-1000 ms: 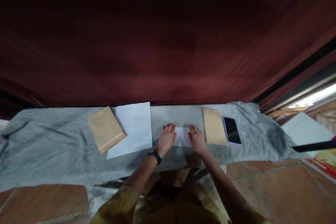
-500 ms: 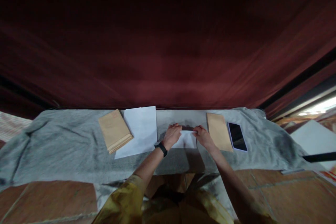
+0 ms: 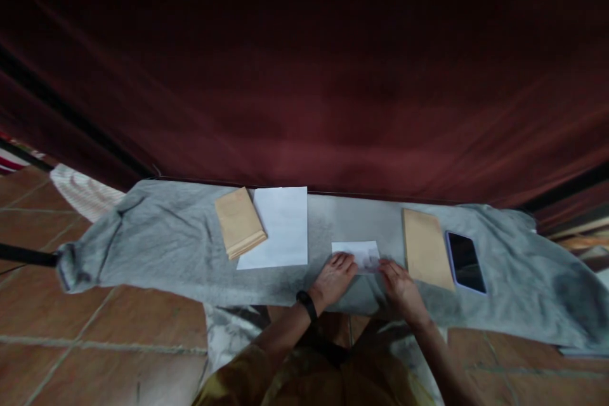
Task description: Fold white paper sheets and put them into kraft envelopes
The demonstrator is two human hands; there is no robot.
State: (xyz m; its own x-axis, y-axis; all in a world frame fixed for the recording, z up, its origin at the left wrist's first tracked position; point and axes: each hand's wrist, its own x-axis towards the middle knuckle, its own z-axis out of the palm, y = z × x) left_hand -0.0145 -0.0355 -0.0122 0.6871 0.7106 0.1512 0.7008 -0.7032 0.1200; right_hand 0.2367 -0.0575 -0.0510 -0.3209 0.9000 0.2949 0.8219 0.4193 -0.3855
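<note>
A small folded sheet of white paper [image 3: 356, 248] lies on the grey cloth in front of me, its long side running left to right. My left hand [image 3: 335, 278], with a dark band on the wrist, has its fingers bent together over the paper's lower left part. At the lower right corner, my right hand [image 3: 398, 287] pinches the edge between thumb and fingers. Faint dark marks or shadows show on the paper between the hands. Both thumbs are partly hidden.
To the left, a stack of brown envelopes [image 3: 239, 222] overlaps larger white sheets [image 3: 285, 228]. On the right lie a single brown envelope [image 3: 427, 248] and a phone [image 3: 466, 262]. Grey cloth [image 3: 166, 235] covers the narrow bench; a dark red curtain [image 3: 304, 108] hangs behind it.
Both hands have moved from the paper's far edge to its near edge, closer to me. The paper now looks flatter. The camera view has turned left, so everything appears shifted right.
</note>
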